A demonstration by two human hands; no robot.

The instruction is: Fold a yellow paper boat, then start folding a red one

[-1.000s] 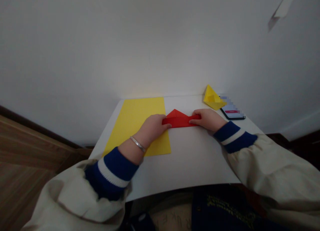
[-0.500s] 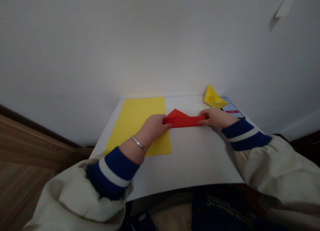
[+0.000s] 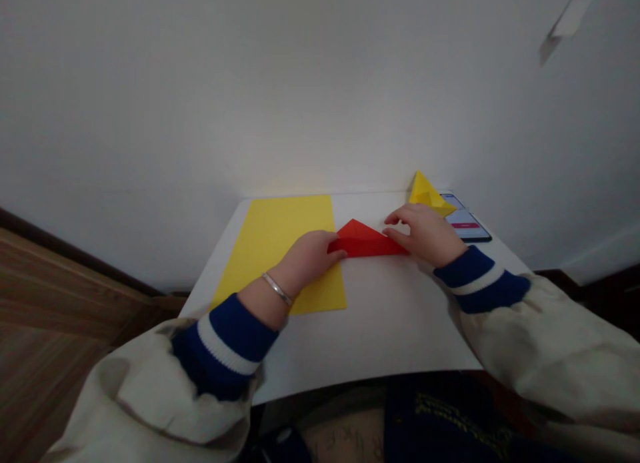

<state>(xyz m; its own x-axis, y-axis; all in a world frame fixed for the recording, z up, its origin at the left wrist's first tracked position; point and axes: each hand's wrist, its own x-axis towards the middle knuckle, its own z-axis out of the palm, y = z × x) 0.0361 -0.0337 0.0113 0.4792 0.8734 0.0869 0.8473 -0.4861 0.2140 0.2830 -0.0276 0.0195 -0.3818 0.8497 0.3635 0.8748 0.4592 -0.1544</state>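
Observation:
A folded red paper (image 3: 367, 247) lies on the white table, with a triangular peak at its far side and a long band along its near side. Its left end is pinched between the thumb and fingers of my left hand (image 3: 315, 253), which rests over the yellow sheet. My right hand (image 3: 423, 231) hovers at the paper's right end, thumb and index finger apart near the slope of the peak. That hand covers the right tip of the red paper, so any contact there is hard to make out.
A flat yellow sheet (image 3: 280, 216) covers the left part of the white table (image 3: 385, 323). At the back right a folded yellow paper boat (image 3: 425, 193) leans by a phone (image 3: 470, 228) with a lit screen. The wall (image 3: 320, 103) stands right behind the table.
My right hand has let go of the red paper's right end and moved left and slightly up, its fingers parting. My left hand keeps its pinch almost in place.

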